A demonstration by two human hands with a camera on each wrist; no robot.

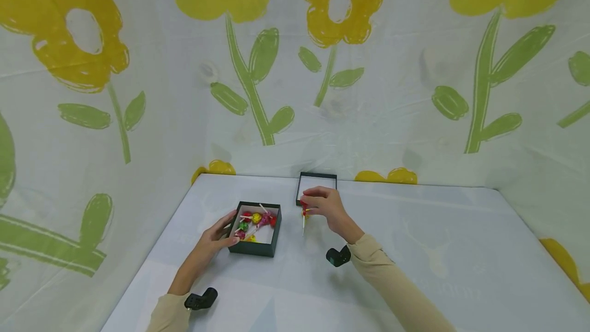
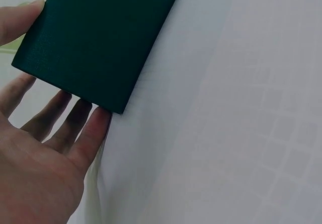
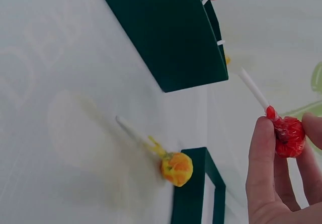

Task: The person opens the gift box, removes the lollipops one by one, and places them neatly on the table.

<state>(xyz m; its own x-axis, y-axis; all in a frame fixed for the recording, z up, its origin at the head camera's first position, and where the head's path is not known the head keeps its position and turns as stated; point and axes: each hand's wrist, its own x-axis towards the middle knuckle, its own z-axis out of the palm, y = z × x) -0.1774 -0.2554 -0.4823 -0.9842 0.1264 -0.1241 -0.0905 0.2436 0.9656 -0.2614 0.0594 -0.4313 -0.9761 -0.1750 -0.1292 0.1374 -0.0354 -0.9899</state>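
An open dark green box with a white inside holds several wrapped lollipops in red, yellow, green and pink. My left hand grips it at its left side, thumb over the rim by the front corner and fingertips against the outer wall. To the right of the box, my right hand pinches a red lollipop by its wrapped head, between thumb and fingers. Its white stick points down in the head view. Below that hand lies a yellow-orange lollipop, beside the shallow dark green lid.
The lid lies white side up near the back edge of the white table. Behind and beside the table hangs a white curtain printed with yellow flowers. A black wrist camera sits on the left wrist, another camera on the right.
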